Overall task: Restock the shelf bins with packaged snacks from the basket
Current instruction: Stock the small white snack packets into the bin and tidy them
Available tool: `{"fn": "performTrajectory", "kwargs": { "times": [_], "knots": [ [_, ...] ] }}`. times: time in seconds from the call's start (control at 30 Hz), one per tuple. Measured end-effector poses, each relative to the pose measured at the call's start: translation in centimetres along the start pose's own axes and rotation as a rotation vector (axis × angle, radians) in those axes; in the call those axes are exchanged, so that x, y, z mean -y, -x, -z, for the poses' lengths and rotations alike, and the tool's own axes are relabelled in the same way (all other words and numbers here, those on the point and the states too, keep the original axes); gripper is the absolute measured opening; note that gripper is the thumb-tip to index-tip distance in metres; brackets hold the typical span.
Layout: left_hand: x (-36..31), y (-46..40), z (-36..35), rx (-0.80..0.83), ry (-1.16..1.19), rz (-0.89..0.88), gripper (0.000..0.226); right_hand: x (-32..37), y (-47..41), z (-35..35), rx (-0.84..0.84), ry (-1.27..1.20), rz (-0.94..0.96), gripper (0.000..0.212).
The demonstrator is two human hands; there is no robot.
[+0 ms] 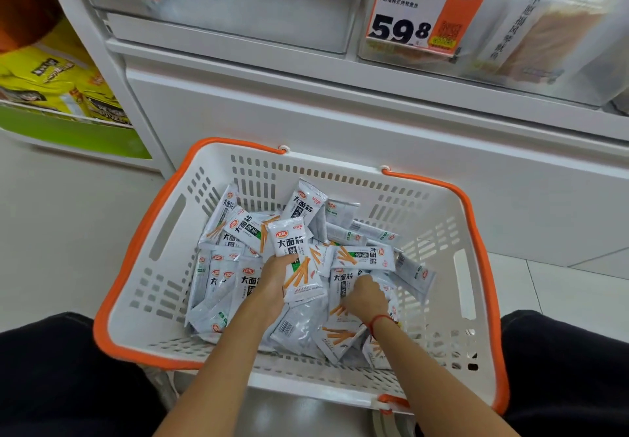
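White basket [160,280] w/ orange rim sits on the floor right in front of the white shelf unit, between the person's knees (dark trousers both sides). It's loaded w/ a loose pile of snack packets [224,286], white-grey w/ orange sticks printed on them and black lettering, lying every which way, some face up, some showing the barcode side.

Left hand [274,280] is down in the basket, fingers curled round a small stack of packets [301,266] held more or less upright, top one face up toward the camera. How many in the stack, can't tell.

Right hand [366,297] is also in the pile, just beside the left, fingers bent down into the packets. Looks like it's pinching one, but the fingertips are hidden, so can't tell for sure what it has. Red string bracelet [377,322] on that wrist.

Above: clear shelf bins. The one at upper right [578,72] holds pale packets w/ a different print, blurred. Orange-and-white price tag [425,14] on its front reads 59.8. Bin at upper left [306,27] has a few white packets at the back. Far left, a green-fronted display [68,130] w/ yellow bags [44,75].
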State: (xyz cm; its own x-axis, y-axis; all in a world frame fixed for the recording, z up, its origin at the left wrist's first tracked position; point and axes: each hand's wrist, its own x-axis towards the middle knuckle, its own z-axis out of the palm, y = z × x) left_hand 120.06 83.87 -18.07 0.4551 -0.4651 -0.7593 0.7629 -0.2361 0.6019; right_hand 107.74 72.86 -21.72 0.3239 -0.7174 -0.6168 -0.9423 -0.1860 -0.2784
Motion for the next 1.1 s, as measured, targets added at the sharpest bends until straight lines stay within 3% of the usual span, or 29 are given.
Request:
{"fn": "performTrajectory", "kwargs": {
  "times": [0.07,0.2,0.27,0.33,0.47,0.53,0.63,0.8,0.9,1.0,1.1],
  "knots": [
    [0.0,0.1,-0.1,-0.02,0.002,0.0,0.017,0.0,0.0,2.0,0.07,0.012,0.019,0.028],
    [-0.3,1.0,-0.3,0.022,-0.011,-0.004,0.019,1.0,1.2,8.1,0.397,0.206,0.026,0.034],
    [-0.8,1.6,-0.3,0.05,-0.037,-0.009,0.018,1.8,2.2,11.1,0.501,0.207,0.043,0.047],
    [-1.6,2.3,0.1,0.061,-0.04,-0.031,0.018,2.9,3.5,13.2,0.535,0.069,0.111,0.034],
    [-3.1,4.1,0.6,0.107,-0.029,-0.071,0.021,5.3,6.2,14.0,0.523,-0.462,0.318,0.016],
    [-3.7,5.0,0.4,0.139,-0.012,-0.091,0.024,6.5,7.2,12.9,0.503,-0.545,0.357,0.017],
    [-4.7,6.8,-0.3,0.137,-0.005,-0.13,0.028,8.2,8.6,11.5,0.412,-0.539,0.348,0.034],
    [-7.7,9.3,-0.8,-0.011,0.051,-0.248,0.034,11.4,11.1,12.6,0.203,-0.399,0.473,0.038],
    [-10.2,11.0,-1.4,-0.003,0.094,-0.315,0.041,13.7,12.7,13.9,0.143,-0.359,0.557,0.041],
    [-13.3,12.6,-1.6,0.045,0.134,-0.363,0.039,16.1,14.3,15.8,0.169,-0.381,0.528,0.05],
    [-16.3,13.8,-1.8,0.108,0.068,-0.399,0.038,18.2,16.0,17.7,0.285,-0.301,0.532,0.028]
  ]
}}
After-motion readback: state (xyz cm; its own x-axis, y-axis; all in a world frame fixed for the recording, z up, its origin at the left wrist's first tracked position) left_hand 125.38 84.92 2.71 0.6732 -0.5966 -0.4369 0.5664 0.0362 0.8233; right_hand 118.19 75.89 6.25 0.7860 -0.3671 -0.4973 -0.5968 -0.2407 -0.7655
